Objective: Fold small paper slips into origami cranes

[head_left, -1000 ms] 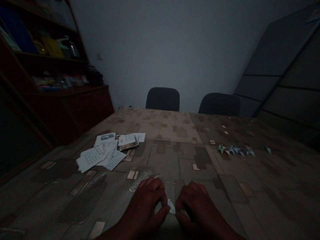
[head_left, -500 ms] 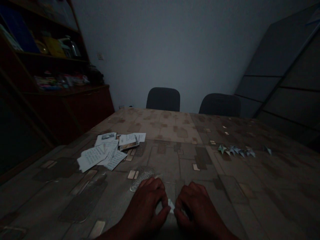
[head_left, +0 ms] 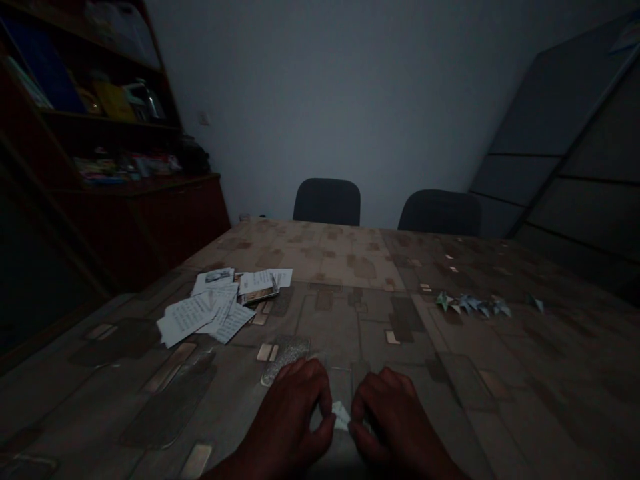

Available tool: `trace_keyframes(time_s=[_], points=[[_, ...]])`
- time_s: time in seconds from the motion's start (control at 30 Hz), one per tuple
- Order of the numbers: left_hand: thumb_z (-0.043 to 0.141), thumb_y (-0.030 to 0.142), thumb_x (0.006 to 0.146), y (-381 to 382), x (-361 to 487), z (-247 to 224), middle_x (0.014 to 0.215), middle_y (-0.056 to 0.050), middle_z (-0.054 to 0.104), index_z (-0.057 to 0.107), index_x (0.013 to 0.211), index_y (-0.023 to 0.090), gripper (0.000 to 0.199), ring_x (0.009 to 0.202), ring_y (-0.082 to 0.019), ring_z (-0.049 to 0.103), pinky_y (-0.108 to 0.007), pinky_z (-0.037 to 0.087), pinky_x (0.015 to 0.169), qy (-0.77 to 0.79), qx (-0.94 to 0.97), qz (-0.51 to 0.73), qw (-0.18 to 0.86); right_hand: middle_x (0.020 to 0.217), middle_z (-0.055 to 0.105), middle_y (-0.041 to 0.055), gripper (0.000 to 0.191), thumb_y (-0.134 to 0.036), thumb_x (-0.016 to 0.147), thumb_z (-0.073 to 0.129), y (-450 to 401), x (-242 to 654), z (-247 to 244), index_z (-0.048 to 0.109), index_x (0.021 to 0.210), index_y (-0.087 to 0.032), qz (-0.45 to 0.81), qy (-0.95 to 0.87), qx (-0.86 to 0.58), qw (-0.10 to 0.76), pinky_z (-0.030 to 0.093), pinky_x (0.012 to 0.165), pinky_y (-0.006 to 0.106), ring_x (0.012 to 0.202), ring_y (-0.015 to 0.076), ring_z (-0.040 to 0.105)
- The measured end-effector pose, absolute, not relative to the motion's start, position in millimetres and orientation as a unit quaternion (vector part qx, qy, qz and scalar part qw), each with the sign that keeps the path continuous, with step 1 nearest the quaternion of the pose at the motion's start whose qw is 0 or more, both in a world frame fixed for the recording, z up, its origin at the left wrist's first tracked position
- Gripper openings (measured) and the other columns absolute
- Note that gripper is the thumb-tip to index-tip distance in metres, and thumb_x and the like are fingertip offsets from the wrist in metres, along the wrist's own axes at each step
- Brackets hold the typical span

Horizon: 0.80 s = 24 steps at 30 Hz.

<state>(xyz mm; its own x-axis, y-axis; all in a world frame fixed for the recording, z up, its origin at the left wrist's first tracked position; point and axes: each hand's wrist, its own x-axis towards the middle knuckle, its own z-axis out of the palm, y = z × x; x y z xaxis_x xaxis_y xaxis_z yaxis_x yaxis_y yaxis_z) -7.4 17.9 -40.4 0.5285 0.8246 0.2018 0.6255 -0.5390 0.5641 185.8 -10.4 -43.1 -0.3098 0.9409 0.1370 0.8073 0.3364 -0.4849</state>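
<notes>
Low in the middle of the view, a small folded piece of pale paper (head_left: 341, 416) shows a pointed top between my two hands. My left hand (head_left: 299, 412) pinches its left side between thumb and forefinger. On the other side, my right hand (head_left: 391, 417) has thumb and forefinger closed at the paper's right edge. The fingers cover parts of the paper, so its full shape is hidden. Several small folded paper figures (head_left: 470, 304) stand in a row on the right half of the table.
A patterned cloth covers the table (head_left: 345, 320). Loose printed cards (head_left: 210, 310) lie spread at the left, beside a small stack of cards (head_left: 259, 285). Two dark chairs, one left (head_left: 327, 201) and one right (head_left: 440, 211), stand beyond the far edge. A shelf unit (head_left: 150, 200) fills the left side.
My hands have moved apart very slightly, and a bit more of the pale paper shows between them. The whole view has shifted slightly. The cards and folded figures lie as before.
</notes>
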Motion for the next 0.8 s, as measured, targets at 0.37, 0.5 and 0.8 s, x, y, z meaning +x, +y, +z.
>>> trace_keyframes(time_s=[0.37, 0.5, 0.8], points=[[0.037, 0.017, 0.103, 19, -25, -47, 0.09, -0.003, 0.071, 0.063, 0.1, 0.023, 0.026, 0.076, -0.018, 0.058, -0.039, 0.046, 0.091, 0.177, 0.943, 0.28, -0.029, 0.082, 0.064, -0.0009, 0.014, -0.008, 0.073, 0.064, -9, 187, -41, 0.058, 0.078, -0.021, 0.187, -0.795, -0.545, 0.19, 0.034, 0.08, 0.035, 0.083, 0.0202, 0.054], [0.036, 0.018, 0.104, 19, -25, -44, 0.087, -0.003, 0.072, 0.064, 0.101, 0.021, 0.028, 0.078, -0.018, 0.06, -0.04, 0.045, 0.097, 0.179, 0.947, 0.265, -0.021, 0.082, 0.064, -0.0008, 0.016, -0.006, 0.072, 0.065, -9, 186, -37, 0.058, 0.077, -0.02, 0.196, -0.793, -0.549, 0.18, 0.034, 0.079, 0.034, 0.084, 0.0201, 0.054], [0.035, 0.016, 0.104, 19, -25, -55, 0.09, -0.003, 0.073, 0.063, 0.102, 0.022, 0.029, 0.079, -0.017, 0.063, -0.042, 0.042, 0.105, 0.193, 0.943, 0.27, 0.031, 0.079, 0.063, -0.0026, 0.016, -0.005, 0.079, 0.065, -8, 198, -34, 0.058, 0.077, -0.019, 0.228, -0.799, -0.516, 0.206, 0.037, 0.079, 0.032, 0.082, 0.0171, 0.056]])
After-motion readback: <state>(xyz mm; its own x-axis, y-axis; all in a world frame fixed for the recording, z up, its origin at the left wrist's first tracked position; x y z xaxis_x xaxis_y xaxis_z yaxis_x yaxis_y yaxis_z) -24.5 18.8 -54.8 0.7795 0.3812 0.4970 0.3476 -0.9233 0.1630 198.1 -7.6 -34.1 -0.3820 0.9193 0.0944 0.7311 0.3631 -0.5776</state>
